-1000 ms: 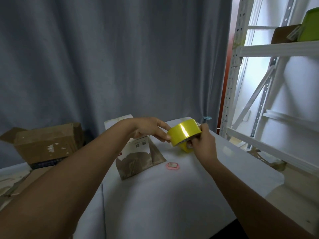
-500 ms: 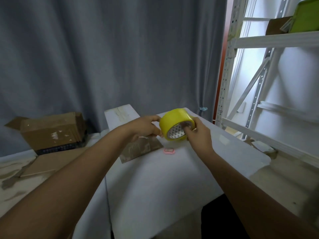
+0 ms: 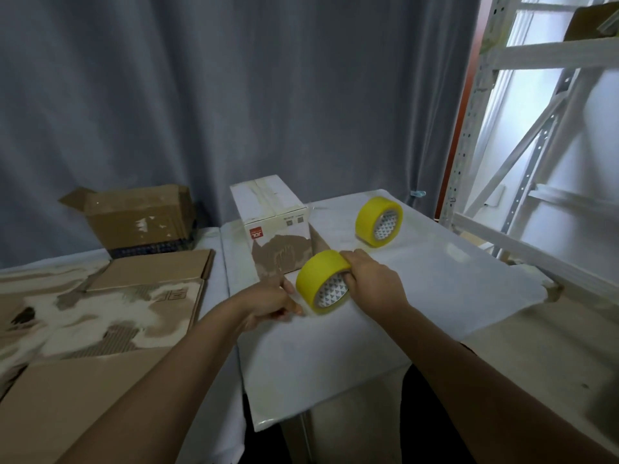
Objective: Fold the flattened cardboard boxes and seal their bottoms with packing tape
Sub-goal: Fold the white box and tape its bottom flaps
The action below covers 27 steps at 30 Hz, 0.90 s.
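My right hand (image 3: 370,283) grips a yellow roll of packing tape (image 3: 320,279) just above the white table (image 3: 435,296), thumb on its outer face and fingers in its core. My left hand (image 3: 271,304) is at the roll's left edge with fingertips pinched together, seemingly on the tape's loose end, though blur hides it. Behind the roll stands a folded white cardboard box (image 3: 271,226) with torn brown patches and tape along its top seam. A second yellow tape roll (image 3: 378,221) stands on edge farther back on the table.
Flattened cardboard boxes (image 3: 100,316) lie on the left surface, with an open brown box (image 3: 140,219) behind them. A white metal shelf rack (image 3: 536,128) stands at the right. A grey curtain hangs behind everything.
Both hands came down and nearer with the roll, now in front of the box. The view tilted down, and a second yellow roll shows at the back of the table.
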{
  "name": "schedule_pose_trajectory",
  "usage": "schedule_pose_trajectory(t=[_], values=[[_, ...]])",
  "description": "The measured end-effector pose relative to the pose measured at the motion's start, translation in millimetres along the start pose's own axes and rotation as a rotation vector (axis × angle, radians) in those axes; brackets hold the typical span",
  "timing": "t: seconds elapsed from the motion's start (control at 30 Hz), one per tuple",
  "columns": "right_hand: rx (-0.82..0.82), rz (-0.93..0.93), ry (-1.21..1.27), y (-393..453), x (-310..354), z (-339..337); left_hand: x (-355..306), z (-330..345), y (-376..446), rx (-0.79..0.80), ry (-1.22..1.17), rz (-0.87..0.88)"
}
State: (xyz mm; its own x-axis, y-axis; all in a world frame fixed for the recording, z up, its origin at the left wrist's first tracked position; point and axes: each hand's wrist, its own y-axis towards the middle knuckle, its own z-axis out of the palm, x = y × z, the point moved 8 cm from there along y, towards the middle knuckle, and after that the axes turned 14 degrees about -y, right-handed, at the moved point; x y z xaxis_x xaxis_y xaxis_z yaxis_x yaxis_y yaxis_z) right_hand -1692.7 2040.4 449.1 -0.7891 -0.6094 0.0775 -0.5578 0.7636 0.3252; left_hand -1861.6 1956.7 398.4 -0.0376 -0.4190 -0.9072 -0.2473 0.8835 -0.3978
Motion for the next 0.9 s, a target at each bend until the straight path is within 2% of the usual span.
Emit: schedule_pose_trajectory(t=[0.23,0.47,0.63,0.73,0.8,0.9], values=[[0.064,-0.001,-0.1,6,10,17,23,-14,-14,0.032,0.084,-0.027],[0.072,0.024,-0.073,0,9,24,21,-8,-9,-0.099,0.367,0.057],[0.065,-0.01,-0.039,-4,17,19,17,-3,-8,-0.138,0.789,0.162],[0.058,-0.02,-0.036,-4,21,16,20,-5,-5,-0.152,0.947,0.147],[0.047,-0.033,-0.012,-5,22,15,26,-10,-5,-0.124,0.916,0.105],[0.054,-0.044,0.037,-7,19,17,30,-13,-9,-0.073,0.71,0.061]])
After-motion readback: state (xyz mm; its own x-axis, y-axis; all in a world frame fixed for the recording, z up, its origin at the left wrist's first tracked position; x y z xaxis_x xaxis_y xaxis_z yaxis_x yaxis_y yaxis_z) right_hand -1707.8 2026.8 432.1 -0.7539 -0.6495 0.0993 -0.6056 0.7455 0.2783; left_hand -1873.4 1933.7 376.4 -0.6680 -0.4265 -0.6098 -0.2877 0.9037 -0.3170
